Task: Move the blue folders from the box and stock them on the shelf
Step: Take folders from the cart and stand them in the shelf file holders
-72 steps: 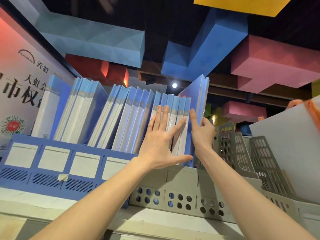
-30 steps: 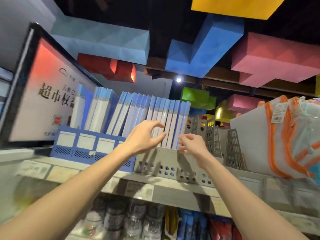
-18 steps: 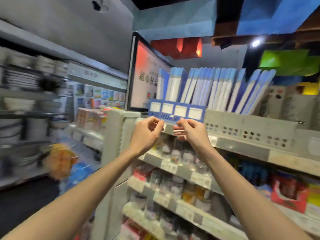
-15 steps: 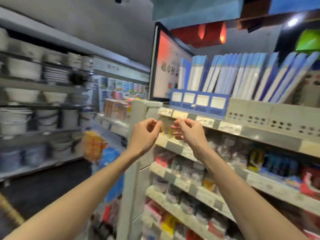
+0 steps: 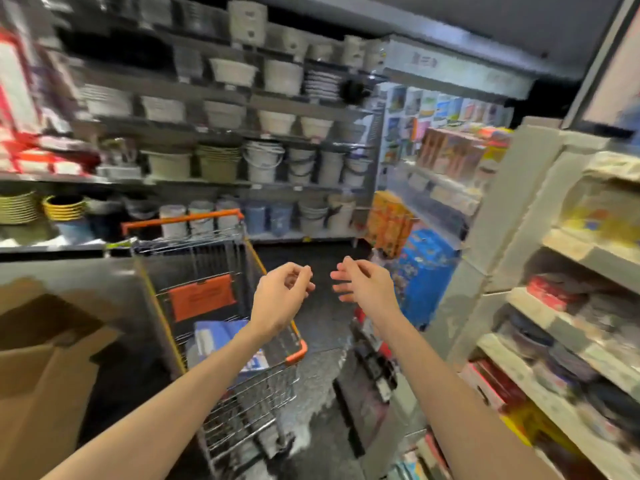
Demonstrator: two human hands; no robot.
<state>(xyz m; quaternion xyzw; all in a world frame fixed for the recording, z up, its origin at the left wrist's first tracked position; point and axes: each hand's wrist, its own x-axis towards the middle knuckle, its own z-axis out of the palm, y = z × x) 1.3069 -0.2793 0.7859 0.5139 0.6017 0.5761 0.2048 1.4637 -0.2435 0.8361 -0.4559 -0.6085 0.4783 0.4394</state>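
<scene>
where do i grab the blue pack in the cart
Probably by its upper edge, reaching straight down from above: the blue pack lies low inside the cart, whose wire walls block any approach from the sides. The empty left hand hangs nearest. Blur hides the pack's exact shape.

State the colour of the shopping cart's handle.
The cart handle is orange, seen in the head view.
</scene>
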